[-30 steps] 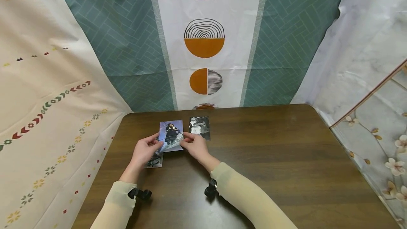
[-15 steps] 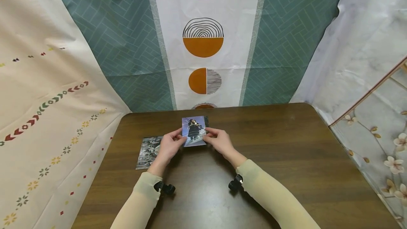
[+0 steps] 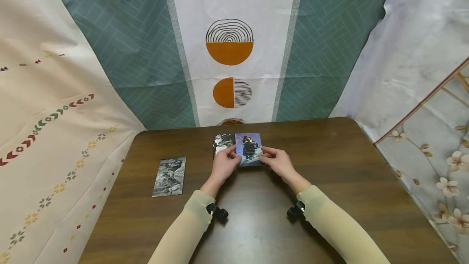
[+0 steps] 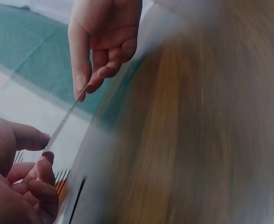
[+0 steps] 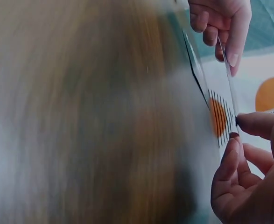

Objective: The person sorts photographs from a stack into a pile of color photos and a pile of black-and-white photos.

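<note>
Both hands pinch a blue-toned photo card [image 3: 249, 149] by its opposite side edges, above the far part of the table. My left hand [image 3: 224, 163] has its thumb and fingers on the left edge; my right hand [image 3: 280, 162] grips the right edge the same way. In the left wrist view the card [image 4: 64, 120] shows edge-on as a thin line between the two hands. A black-and-white photo card [image 3: 223, 142] lies just left of it, partly covered by the left hand. Another black-and-white photo card [image 3: 170, 176] lies farther left on the table.
The brown wooden table [image 3: 329, 182] has its far edge along a hanging cloth [image 3: 229, 11] with orange circles. A cream patterned cloth [image 3: 66, 133] borders the left side, and a white floral cloth [image 3: 439, 154] the right.
Both hands have carried the blue-toned photo card to the right, from beside the left card, past the middle black-and-white card. The left black-and-white card is now fully uncovered.
</note>
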### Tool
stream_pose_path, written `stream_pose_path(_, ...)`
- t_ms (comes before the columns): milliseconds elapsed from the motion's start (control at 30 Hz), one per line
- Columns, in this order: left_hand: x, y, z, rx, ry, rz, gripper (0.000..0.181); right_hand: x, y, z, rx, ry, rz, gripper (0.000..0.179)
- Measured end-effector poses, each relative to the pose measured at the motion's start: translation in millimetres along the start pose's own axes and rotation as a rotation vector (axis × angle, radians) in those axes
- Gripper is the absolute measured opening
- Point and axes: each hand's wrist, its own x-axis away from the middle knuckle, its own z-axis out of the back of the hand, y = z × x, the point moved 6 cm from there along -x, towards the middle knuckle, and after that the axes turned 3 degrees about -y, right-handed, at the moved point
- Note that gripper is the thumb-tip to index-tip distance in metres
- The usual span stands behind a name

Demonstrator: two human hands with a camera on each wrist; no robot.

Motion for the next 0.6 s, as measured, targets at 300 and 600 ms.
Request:
stream_pose_path(300, -11.3, 13.3, -34.5, -0.076, 0.003, -0.009, 0.052, -0.9, 13, 28, 0.071, 0.038, -0.024, 0.05)
stream_pose_path(600, -19.2, 21.6, -51.9, -0.067, 0.006, -0.004, 0.055, -5.1, 22, 40, 0.074, 0.076, -0.04, 0.05)
